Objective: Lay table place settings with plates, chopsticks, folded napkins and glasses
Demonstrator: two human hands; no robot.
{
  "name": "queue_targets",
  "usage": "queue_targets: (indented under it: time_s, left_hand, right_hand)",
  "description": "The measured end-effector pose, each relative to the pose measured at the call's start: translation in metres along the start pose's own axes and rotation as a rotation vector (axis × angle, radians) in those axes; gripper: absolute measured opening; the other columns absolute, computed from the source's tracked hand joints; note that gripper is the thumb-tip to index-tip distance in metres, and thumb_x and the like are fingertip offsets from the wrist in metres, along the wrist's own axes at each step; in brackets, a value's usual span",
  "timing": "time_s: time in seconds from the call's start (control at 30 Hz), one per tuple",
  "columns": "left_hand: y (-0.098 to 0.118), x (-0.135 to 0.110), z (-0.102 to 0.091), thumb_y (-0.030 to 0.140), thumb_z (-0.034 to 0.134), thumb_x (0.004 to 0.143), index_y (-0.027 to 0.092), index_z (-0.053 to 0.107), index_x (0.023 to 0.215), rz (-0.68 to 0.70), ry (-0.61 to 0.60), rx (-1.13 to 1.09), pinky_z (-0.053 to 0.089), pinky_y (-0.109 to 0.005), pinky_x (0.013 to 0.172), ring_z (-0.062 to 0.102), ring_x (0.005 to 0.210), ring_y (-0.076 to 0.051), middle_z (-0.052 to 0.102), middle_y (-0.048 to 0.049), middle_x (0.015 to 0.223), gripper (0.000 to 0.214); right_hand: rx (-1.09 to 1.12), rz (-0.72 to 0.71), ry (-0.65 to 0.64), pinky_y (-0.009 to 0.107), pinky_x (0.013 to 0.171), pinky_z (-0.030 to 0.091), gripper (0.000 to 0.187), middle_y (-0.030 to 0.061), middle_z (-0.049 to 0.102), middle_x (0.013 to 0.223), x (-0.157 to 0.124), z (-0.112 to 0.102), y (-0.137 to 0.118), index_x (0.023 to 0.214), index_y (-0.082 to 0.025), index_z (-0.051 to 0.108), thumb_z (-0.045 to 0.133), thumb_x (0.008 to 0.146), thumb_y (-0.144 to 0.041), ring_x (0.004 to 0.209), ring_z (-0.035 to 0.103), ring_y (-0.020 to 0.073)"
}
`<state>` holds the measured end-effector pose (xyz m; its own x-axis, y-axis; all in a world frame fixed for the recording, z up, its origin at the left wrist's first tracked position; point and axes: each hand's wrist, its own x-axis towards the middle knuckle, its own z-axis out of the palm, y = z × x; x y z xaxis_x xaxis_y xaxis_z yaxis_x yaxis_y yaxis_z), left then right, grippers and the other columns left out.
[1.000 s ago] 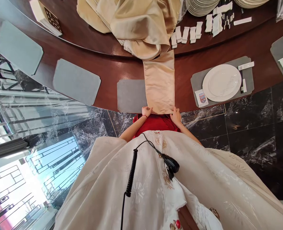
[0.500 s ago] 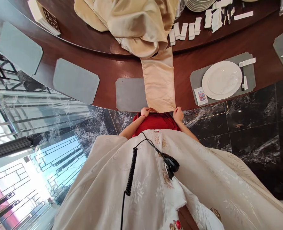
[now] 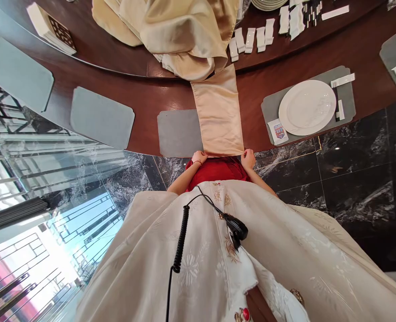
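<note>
A strip of gold satin cloth (image 3: 219, 114) lies across the table edge in front of me, partly over a grey placemat (image 3: 179, 133). My left hand (image 3: 199, 157) pinches its near left corner, and my right hand (image 3: 248, 159) pinches the near right corner. Between them the near edge is drawn fairly straight. The far end of the strip reaches a heaped pile of gold satin fabric (image 3: 184, 33); whether the two are joined I cannot tell.
Right of the cloth, a white plate (image 3: 307, 108) rests on a placemat with chopsticks (image 3: 336, 103) and a printed packet (image 3: 278, 131). Several white rests (image 3: 250, 40) stand on the raised centre (image 3: 100, 56). A black coiled cord (image 3: 180, 239) hangs down my front.
The cloth's near edge has become straighter and smoother between my hands. Both hands keep their corners. The view has shifted slightly.
</note>
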<state>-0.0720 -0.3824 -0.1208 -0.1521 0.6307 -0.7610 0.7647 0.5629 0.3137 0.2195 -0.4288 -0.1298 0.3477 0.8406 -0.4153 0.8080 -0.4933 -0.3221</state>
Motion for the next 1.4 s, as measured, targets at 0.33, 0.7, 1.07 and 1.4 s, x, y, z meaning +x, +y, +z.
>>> queue_targets:
  time_s: [0.33,0.7,1.07,1.4]
  left_hand:
    - [-0.009,-0.008,-0.025,0.011,0.068,0.085,0.025,0.071,0.09,0.637,-0.24,-0.003,0.026,-0.044,0.13,0.048,0.147,-0.026,0.069,-0.0117,0.137,0.016]
    - [-0.014,0.005,-0.018,0.013,0.063,0.09,0.023,0.073,0.086,0.682,-0.29,0.151,0.031,-0.046,0.127,0.053,0.142,-0.026,0.073,-0.0162,0.125,0.015]
    - [-0.005,0.028,-0.011,0.007,0.069,0.078,0.025,0.055,0.061,0.664,-0.357,-0.003,0.043,-0.03,0.117,0.067,0.112,-0.023,0.069,-0.0106,0.087,0.028]
    - [-0.008,0.019,-0.007,0.005,0.06,0.088,0.022,0.066,0.075,0.712,-0.283,0.123,0.044,-0.03,0.115,0.063,0.119,-0.022,0.069,-0.013,0.101,0.022]
  right_hand:
    - [-0.239,-0.178,-0.129,0.035,0.085,0.046,0.029,0.0179,0.06,0.126,0.003,-0.001,0.015,0.117,-0.016,0.064,0.04,0.101,-0.022,0.098,0.059,0.026]
    - [-0.262,-0.157,-0.153,0.032,0.082,0.042,0.027,0.0172,0.058,0.127,0.003,-0.007,0.011,0.117,-0.016,0.064,0.041,0.102,-0.021,0.094,0.057,0.0235]
    - [-0.209,-0.162,-0.11,0.032,0.083,0.043,0.028,0.0162,0.062,0.126,0.004,-0.004,0.016,0.117,-0.016,0.063,0.038,0.104,-0.02,0.1,0.059,0.0252]
    - [-0.131,-0.085,-0.085,0.03,0.081,0.041,0.026,0.0141,0.068,0.109,0.004,-0.009,0.011,0.113,-0.017,0.063,0.039,0.103,-0.02,0.091,0.059,0.0244]
